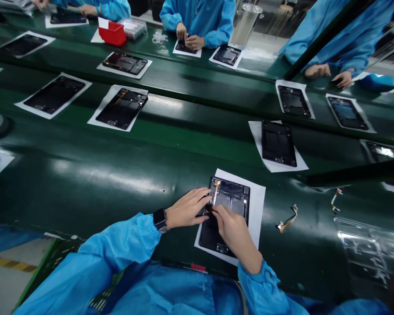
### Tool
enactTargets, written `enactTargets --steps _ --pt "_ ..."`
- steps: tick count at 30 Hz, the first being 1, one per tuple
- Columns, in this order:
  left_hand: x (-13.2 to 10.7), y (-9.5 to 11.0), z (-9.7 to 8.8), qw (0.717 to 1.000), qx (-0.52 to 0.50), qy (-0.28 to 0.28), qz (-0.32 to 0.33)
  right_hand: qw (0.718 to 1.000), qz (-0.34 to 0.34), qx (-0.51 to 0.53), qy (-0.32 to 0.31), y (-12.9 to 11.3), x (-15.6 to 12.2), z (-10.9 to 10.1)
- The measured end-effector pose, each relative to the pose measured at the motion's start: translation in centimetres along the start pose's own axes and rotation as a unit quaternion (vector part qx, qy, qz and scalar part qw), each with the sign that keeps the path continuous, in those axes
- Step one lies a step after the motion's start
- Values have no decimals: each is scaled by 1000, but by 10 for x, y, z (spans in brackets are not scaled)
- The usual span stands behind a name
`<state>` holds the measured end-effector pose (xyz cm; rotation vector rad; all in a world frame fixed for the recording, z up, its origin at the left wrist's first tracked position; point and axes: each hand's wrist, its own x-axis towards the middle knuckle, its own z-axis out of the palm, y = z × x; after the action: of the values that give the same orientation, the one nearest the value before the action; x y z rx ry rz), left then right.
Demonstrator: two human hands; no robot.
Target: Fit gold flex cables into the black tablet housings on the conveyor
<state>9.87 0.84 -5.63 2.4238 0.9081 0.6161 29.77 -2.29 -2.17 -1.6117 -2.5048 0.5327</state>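
In front of me an opened black tablet housing [239,190] lies on a sheet of white paper [258,210]. An orange and white flex cable [216,189] runs down the inside of its upper left part. My left hand [188,208], a watch at its wrist, reaches in from the left with fingers stretched out, their tips at the housing's left edge. My right hand [233,227] lies over the housing's middle, thumb and finger pinched at the cable's lower end; the fingertips partly hide what they hold. To the right a loose flex cable [289,218] rests on the green bench.
Another flex cable [335,201] and a clear plastic tray [374,249] are at the right. A dark bar [357,173] juts in there. Several tablet housings on paper lie along the belt [184,131]. Co-workers in blue sit opposite, near a red bin [112,33].
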Motion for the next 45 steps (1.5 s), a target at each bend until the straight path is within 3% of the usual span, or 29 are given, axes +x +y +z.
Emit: enactTargets --steps 4,11,18,24,30,38,45 --pt "-1 0 1 1000 -8 -1 -7 1000 3 5 22 -3 0 4" --pt "0 -1 2 1000 1 2 -9 998 -8 61 7 1 1 -1" --pt "0 -2 3 1000 -12 -7 -14 988 -7 125 85 6 -10 5" --pt "-1 -2 3 999 -25 -11 -19 993 -35 52 99 -2 -7 10" --pt "-1 -5 5 999 -39 0 -9 993 -64 -84 52 -17 8 3" --pt "-1 -3 4 1000 -25 -5 -12 998 -34 -33 33 1 -3 -7" --pt "0 -4 4 999 -31 -10 -15 996 -37 -80 19 -12 7 1"
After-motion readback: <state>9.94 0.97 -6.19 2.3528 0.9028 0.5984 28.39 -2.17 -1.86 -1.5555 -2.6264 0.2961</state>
